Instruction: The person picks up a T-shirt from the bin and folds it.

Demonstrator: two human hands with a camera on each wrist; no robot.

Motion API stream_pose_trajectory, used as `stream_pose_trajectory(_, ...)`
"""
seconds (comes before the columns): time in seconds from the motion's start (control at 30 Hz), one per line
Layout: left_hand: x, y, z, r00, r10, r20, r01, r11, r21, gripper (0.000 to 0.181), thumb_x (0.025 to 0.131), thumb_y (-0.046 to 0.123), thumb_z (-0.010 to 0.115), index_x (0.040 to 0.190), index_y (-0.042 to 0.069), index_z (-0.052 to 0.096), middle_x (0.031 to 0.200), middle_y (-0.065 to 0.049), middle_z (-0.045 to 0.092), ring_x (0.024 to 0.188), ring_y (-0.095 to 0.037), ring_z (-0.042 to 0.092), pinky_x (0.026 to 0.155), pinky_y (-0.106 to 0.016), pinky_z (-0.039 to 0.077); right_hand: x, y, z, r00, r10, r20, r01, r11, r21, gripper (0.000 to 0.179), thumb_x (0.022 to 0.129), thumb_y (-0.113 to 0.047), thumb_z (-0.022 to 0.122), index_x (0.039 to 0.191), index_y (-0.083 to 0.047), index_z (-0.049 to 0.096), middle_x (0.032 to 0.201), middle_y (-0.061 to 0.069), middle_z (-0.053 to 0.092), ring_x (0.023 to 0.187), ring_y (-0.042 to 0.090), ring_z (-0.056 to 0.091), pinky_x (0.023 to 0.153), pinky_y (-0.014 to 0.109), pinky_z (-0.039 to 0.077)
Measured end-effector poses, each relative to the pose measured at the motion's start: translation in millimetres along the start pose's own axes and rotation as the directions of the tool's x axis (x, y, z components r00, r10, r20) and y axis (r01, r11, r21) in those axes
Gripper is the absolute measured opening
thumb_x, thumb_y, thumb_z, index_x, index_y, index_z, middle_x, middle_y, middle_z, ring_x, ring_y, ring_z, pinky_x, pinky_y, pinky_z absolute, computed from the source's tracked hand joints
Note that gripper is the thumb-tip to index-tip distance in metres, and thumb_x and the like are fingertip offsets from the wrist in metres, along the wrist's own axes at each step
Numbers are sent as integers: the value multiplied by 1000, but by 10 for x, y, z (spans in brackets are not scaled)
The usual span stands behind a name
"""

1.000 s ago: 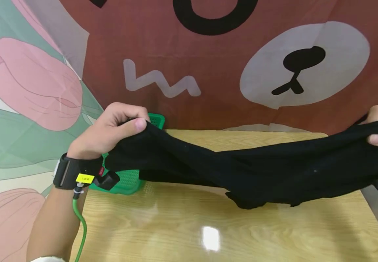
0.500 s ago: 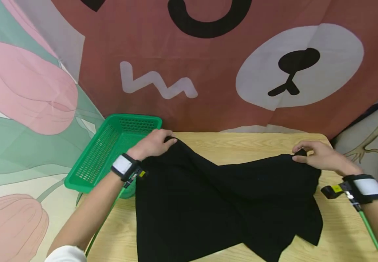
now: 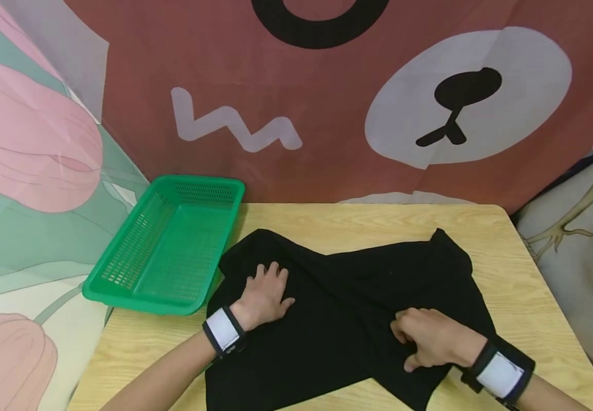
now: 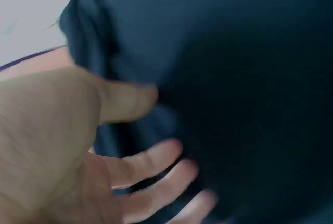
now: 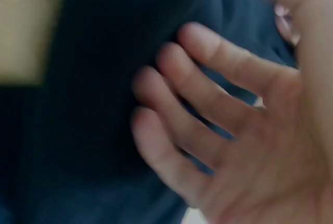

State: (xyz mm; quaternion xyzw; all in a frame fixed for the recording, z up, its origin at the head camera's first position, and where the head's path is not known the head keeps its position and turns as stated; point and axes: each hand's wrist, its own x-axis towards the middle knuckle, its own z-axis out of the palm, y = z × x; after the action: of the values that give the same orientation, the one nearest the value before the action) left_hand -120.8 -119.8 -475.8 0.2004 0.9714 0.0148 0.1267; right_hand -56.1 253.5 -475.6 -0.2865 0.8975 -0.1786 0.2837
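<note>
A black cloth garment [image 3: 327, 319] lies spread over the wooden table, with an uneven top edge, a few soft folds and a notch in its lower edge. My left hand [image 3: 265, 294] is on its left part, fingers spread and pointing away from me. In the left wrist view, the thumb and fingertips [image 4: 166, 151] rest against the dark cloth. Over the garment's lower right part is my right hand [image 3: 432, 337], its fingers slightly bent. The right wrist view shows these fingers [image 5: 208, 88] side by side against the cloth, pinching nothing.
A green plastic basket [image 3: 214, 268] with perforated walls stands at the table's back left, close to the garment's left edge. Behind the table [image 3: 523, 308] hangs a brown cloth [image 3: 327, 114] with a bear print. A floral cloth [image 3: 29, 240] hangs on the left.
Both hands held the garment stretched up in the air, lowered it onto the table and let go of its top corners. They have since moved toward me onto the cloth.
</note>
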Motion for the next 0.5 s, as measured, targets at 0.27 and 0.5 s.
stream_pose_trajectory(0.27, 72, -123, 34, 975, -147, 169, 157, 986, -49, 118, 80, 75, 80, 169, 18, 27, 176, -19, 13, 155, -65, 17, 109, -82, 37, -79, 118, -138, 954, -280, 105, 204, 866, 456, 30, 98, -8, 76, 74, -10, 58, 65, -9, 44, 60, -7, 40, 58, 16, 38)
stream_pose_trajectory(0.5, 84, -137, 68, 945, -149, 293, 124, 987, 103, 146, 56, 84, 89, 171, 29, 18, 180, -14, 0, 157, -64, 12, 113, -80, 34, -139, 350, -736, 845, -507, 172, 261, 671, 694, 19, 108, 2, 55, 89, -2, 52, 71, 14, 35, 59, 3, 34, 52, 26, 31)
